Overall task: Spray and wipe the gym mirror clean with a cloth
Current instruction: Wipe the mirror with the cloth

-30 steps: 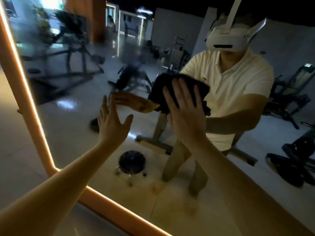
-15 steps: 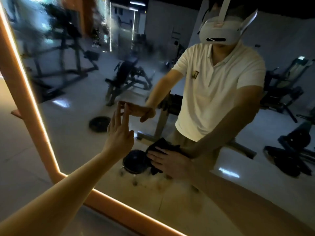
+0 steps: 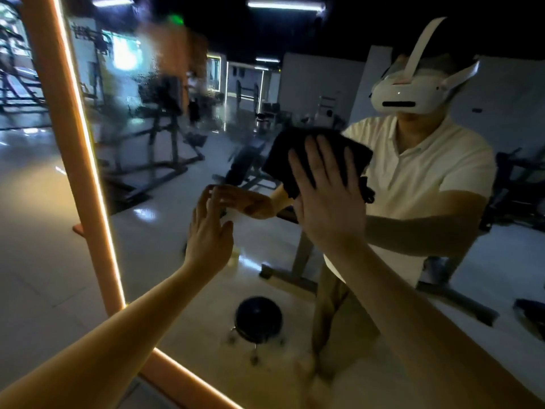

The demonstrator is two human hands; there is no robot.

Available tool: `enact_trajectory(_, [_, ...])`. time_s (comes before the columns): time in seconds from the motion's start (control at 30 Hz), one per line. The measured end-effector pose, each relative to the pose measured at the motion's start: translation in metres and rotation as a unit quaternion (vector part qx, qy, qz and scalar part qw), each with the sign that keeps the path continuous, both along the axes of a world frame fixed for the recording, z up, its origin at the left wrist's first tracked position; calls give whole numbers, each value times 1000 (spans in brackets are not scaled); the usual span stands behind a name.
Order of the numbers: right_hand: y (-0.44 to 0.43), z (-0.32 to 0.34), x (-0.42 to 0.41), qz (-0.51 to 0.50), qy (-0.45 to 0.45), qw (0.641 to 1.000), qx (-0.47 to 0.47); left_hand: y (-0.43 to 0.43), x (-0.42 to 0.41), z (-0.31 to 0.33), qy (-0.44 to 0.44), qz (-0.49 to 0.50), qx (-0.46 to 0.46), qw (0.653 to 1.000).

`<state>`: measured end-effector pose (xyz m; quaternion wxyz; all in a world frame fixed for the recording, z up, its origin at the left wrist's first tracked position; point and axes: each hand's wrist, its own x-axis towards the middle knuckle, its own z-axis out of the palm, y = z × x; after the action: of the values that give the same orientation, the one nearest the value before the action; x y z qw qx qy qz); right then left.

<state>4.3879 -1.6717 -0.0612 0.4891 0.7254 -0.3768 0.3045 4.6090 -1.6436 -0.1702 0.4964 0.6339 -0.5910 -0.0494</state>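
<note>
A large gym mirror [image 3: 165,237] in an orange lit frame [image 3: 88,184] fills the view. My right hand [image 3: 327,202] lies flat, fingers spread, and presses a black cloth [image 3: 298,149] against the glass at mid height. My left hand [image 3: 208,234] is open with its fingertips resting on the glass to the left of the cloth, holding nothing. The upper left of the glass shows a blurry wet patch [image 3: 153,84]. No spray bottle is in view.
The mirror reflects a person in a white shirt and white headset [image 3: 410,95], weight benches, racks and a round black stool [image 3: 258,318]. Pale floor tiles [image 3: 32,231] lie left of the frame. The frame's bottom edge [image 3: 188,385] runs diagonally at lower left.
My right hand has swept the cloth back up from low on the glass to mid height. My left hand stays on the glass. The view has tilted upward.
</note>
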Motion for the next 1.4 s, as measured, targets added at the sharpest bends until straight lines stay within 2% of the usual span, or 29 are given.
enact_trajectory(0.17, [-5,-72,23,33,212,973,81,-6,1,-4,-37,17,-7,999])
enact_trajectory(0.23, [-3,-84,27,32,256,961,104,-3,2,-2,-61,39,-3,997])
enact_trajectory(0.3, [-2,-70,23,31,261,959,107,0,-2,5,-87,69,-13,994])
enact_trajectory(0.4, [-5,-16,6,25,197,978,68,4,-17,34,-104,82,-48,990])
enact_trajectory(0.53, [4,90,-33,3,26,1000,12,-6,-32,87,-148,60,-116,980])
enact_trajectory(0.63, [15,148,-68,-31,-105,993,-32,-11,-42,123,-199,43,-152,967])
enact_trajectory(0.7, [21,164,-78,-46,-157,985,-47,-13,-50,136,-221,21,-166,961])
enact_trajectory(0.8, [20,167,-68,-60,-174,982,-52,-17,-54,138,-236,16,-180,955])
enact_trajectory(0.87, [13,161,-50,-49,-145,987,-48,-20,-50,136,-234,16,-181,955])
enact_trajectory(1.0, [-6,128,4,14,59,998,1,-21,-34,151,-184,14,-254,949])
enact_trajectory(1.1, [-14,121,15,35,117,992,17,-27,-20,169,-171,22,-307,936])
enact_trajectory(1.2, [-10,150,-4,15,65,998,-18,-39,-7,187,-188,15,-342,920])
enact_trajectory(1.27, [-6,180,-18,-34,-35,997,-53,-47,-2,198,-201,5,-349,915])
enact_trajectory(1.33, [-5,203,-22,-63,-148,983,-87,-55,4,207,-194,-5,-342,919])
enact_trajectory(1.4, [-7,212,-8,-83,-221,967,-91,-61,15,213,-190,-16,-350,917])
